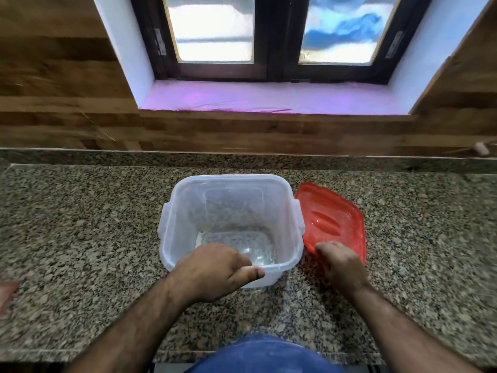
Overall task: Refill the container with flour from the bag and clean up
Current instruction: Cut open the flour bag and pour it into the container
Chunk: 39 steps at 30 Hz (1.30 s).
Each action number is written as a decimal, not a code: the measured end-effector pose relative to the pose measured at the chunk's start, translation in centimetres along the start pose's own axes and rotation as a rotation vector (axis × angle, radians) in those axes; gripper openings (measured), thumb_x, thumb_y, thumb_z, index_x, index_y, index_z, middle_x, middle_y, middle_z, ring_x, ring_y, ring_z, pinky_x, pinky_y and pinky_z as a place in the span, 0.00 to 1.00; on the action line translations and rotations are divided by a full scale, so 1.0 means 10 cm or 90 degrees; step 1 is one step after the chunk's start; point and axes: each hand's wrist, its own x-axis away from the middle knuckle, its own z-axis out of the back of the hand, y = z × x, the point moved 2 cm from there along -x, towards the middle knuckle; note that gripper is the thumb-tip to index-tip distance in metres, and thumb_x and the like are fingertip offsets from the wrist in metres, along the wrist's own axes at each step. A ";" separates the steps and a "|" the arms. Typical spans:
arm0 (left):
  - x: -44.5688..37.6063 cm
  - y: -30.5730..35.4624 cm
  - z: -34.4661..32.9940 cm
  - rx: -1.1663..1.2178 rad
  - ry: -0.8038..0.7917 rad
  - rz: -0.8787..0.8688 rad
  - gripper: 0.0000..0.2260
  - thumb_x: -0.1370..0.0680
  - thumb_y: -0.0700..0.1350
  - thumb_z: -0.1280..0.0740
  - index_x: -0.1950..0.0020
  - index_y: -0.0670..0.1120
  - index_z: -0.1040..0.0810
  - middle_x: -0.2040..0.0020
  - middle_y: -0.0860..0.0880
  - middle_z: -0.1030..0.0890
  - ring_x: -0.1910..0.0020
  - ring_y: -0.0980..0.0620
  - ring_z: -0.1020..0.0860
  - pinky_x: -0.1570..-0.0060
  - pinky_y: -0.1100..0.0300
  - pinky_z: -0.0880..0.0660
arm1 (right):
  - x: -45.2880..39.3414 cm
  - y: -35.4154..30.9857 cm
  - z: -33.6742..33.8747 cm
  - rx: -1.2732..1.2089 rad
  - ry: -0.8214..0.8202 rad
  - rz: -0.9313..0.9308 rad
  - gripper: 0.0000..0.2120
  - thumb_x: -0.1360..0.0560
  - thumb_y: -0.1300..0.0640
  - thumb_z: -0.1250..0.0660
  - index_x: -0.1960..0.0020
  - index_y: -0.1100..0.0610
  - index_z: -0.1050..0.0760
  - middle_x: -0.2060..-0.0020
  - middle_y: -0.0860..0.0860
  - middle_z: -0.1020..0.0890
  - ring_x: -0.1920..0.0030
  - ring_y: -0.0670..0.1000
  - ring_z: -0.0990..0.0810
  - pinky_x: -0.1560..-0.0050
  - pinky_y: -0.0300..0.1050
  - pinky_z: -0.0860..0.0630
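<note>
Translucent square plastic container (231,219): empty, light, stiff. Left hand (215,270) pinches near rim; right hand (340,262) apparently grips red plastic lid (333,219).

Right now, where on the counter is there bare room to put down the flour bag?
The granite counter is bare left of the clear container, and again right of the red lid. The strip behind both, toward the wall, is narrower. The middle is crowded: left hand on the container's near rim, right hand on the lid's near edge.
</note>
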 end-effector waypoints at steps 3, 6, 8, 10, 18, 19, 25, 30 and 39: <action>0.00 0.01 0.01 -0.004 0.003 0.008 0.34 0.20 0.76 0.54 0.55 0.49 0.23 0.63 0.52 0.20 0.63 0.51 0.21 0.59 0.49 0.21 | 0.21 0.11 -0.19 0.000 -0.121 -0.012 0.07 0.24 0.56 0.31 0.48 0.53 0.16 0.56 0.48 0.13 0.56 0.53 0.14 0.51 0.46 0.19; 0.01 0.03 0.03 -0.016 0.012 0.015 0.33 0.19 0.75 0.52 0.52 0.50 0.21 0.63 0.53 0.20 0.63 0.52 0.21 0.59 0.51 0.21 | 0.32 0.22 -0.29 0.018 -0.293 -0.090 0.13 0.28 0.53 0.24 0.45 0.47 0.19 0.51 0.43 0.16 0.48 0.49 0.19 0.45 0.47 0.22; 0.02 0.03 0.03 -0.019 0.030 0.012 0.33 0.19 0.75 0.52 0.53 0.50 0.22 0.64 0.53 0.21 0.64 0.53 0.22 0.59 0.52 0.21 | 0.32 0.24 -0.29 0.024 -0.333 -0.103 0.13 0.28 0.41 0.26 0.46 0.44 0.21 0.51 0.40 0.19 0.48 0.46 0.22 0.45 0.45 0.24; 0.02 0.04 0.03 -0.031 0.040 0.006 0.35 0.19 0.76 0.54 0.53 0.50 0.22 0.64 0.52 0.21 0.64 0.53 0.22 0.60 0.51 0.22 | 0.23 0.20 -0.24 -0.029 -0.254 -0.116 0.11 0.27 0.39 0.30 0.51 0.45 0.20 0.55 0.41 0.19 0.53 0.46 0.21 0.49 0.46 0.21; 0.03 0.05 0.01 -0.074 0.029 0.013 0.40 0.21 0.78 0.63 0.55 0.50 0.23 0.63 0.52 0.22 0.62 0.51 0.24 0.56 0.51 0.23 | -0.94 -0.52 0.52 -0.343 0.197 -0.048 0.11 0.22 0.61 0.39 0.55 0.62 0.19 0.60 0.53 0.18 0.56 0.52 0.20 0.52 0.46 0.24; 0.03 0.05 0.02 -0.085 0.026 0.014 0.40 0.21 0.78 0.63 0.53 0.50 0.22 0.62 0.53 0.21 0.61 0.52 0.24 0.54 0.51 0.24 | -1.10 -0.62 0.62 -0.351 0.207 0.011 0.12 0.22 0.61 0.40 0.56 0.63 0.19 0.60 0.54 0.17 0.57 0.55 0.20 0.52 0.49 0.24; 0.40 -0.16 0.43 -0.014 0.282 0.082 0.33 0.16 0.73 0.50 0.41 0.53 0.13 0.49 0.57 0.13 0.50 0.55 0.18 0.47 0.54 0.26 | -2.06 -1.39 0.93 -0.298 0.132 0.217 0.08 0.20 0.56 0.33 0.55 0.58 0.20 0.60 0.49 0.17 0.59 0.53 0.21 0.54 0.53 0.25; 1.16 -0.71 1.10 -0.056 0.505 0.244 0.26 0.15 0.68 0.43 0.39 0.52 0.14 0.46 0.54 0.13 0.46 0.51 0.17 0.46 0.46 0.21 | -2.89 -2.44 0.85 -0.238 0.018 0.380 0.16 0.18 0.42 0.35 0.53 0.54 0.22 0.62 0.49 0.19 0.59 0.56 0.22 0.57 0.54 0.26; 2.84 -1.95 2.83 -0.151 0.844 0.509 0.20 0.21 0.62 0.35 0.44 0.50 0.12 0.49 0.52 0.11 0.50 0.48 0.15 0.50 0.55 0.21 | -4.40 -5.03 1.01 -0.153 0.027 0.536 0.14 0.19 0.43 0.35 0.37 0.47 0.23 0.45 0.47 0.16 0.45 0.54 0.20 0.46 0.52 0.22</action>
